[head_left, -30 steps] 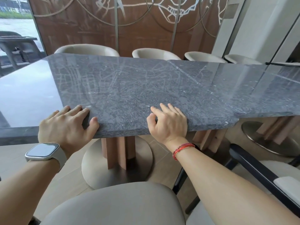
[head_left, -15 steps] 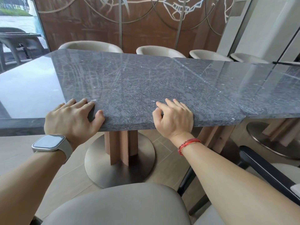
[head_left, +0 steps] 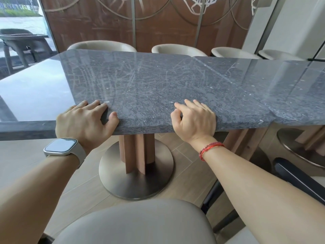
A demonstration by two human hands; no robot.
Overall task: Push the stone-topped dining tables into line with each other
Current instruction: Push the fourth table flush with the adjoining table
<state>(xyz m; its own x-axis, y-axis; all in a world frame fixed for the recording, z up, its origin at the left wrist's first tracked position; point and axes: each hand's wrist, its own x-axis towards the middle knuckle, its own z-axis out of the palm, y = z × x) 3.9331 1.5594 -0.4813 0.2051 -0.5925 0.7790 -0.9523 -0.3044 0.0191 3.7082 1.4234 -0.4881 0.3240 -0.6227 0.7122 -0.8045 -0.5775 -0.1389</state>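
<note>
Head view: middle table (head_left: 158, 88) sits straight ahead, long axis L-R. Both hands flat on its near edge, gripping nothing: L hand (head_left: 84, 120) at left corner, R hand (head_left: 195, 120) mid-edge. Push goes away from me; right table (head_left: 272, 81) looks nrly level.

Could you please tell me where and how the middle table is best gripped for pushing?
Take the table by its near edge, from the chair side, hands astride the pedestal. The top is a flat slab with no handle, so palms can brace against the edge with fingers laid on top, as the left hand and right hand do.
</note>
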